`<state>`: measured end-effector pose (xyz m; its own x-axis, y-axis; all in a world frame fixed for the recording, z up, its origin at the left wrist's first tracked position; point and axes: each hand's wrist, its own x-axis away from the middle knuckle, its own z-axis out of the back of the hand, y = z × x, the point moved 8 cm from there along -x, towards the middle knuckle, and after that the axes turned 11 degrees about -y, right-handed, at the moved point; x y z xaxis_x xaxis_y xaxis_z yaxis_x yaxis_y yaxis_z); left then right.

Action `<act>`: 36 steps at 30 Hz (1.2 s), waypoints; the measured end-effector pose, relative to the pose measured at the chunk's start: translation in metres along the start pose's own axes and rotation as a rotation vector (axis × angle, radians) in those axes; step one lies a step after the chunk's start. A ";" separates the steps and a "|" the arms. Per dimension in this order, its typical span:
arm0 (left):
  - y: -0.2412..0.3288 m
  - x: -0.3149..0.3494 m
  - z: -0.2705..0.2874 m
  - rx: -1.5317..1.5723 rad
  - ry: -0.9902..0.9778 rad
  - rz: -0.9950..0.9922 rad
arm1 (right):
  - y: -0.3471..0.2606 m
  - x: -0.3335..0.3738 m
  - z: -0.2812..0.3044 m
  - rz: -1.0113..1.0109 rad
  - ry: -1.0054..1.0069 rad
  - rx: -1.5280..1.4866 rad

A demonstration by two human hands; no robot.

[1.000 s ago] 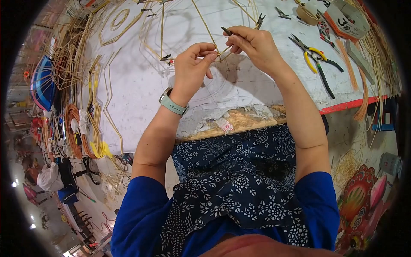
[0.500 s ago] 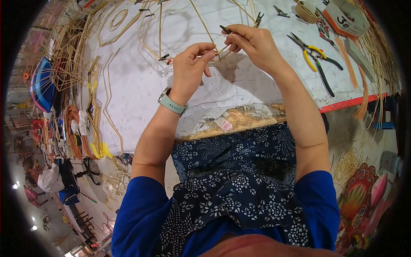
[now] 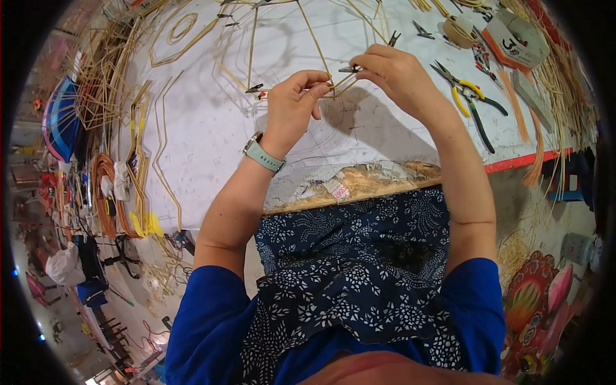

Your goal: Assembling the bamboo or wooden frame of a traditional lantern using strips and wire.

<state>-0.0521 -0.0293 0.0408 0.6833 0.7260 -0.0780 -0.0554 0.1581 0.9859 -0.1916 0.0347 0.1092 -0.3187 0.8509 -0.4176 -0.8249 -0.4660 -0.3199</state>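
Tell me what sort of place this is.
Most likely a craft workshop: a thin-strip frame with black clips on it, and yellow-handled pliers on a white-topped worktable.

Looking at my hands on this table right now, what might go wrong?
The thin strip pinched by your left hand might slip if that grip loosens. The small black clip in your right hand could spring loose. The yellow-and-black pliers lie near your right forearm, which might knock them.

Tabletop (image 3: 208, 138) opens left of the left hand (image 3: 292, 106); pliers (image 3: 455, 82) obstruct past the right hand (image 3: 399, 78).
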 end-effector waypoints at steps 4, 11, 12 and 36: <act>0.001 -0.001 0.001 -0.035 -0.012 -0.016 | -0.013 -0.011 -0.002 0.069 -0.214 0.235; -0.003 -0.004 0.002 -0.007 -0.021 -0.081 | -0.021 -0.027 -0.020 0.162 -0.460 0.512; -0.004 -0.004 0.002 0.000 -0.017 -0.081 | -0.022 -0.028 -0.022 0.167 -0.477 0.526; -0.004 -0.005 0.002 0.004 0.015 -0.108 | -0.028 -0.034 -0.028 0.189 -0.506 0.614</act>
<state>-0.0544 -0.0348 0.0378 0.6741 0.7148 -0.1861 0.0211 0.2332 0.9722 -0.1448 0.0117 0.1080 -0.5290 0.8462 0.0641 -0.7980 -0.5217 0.3017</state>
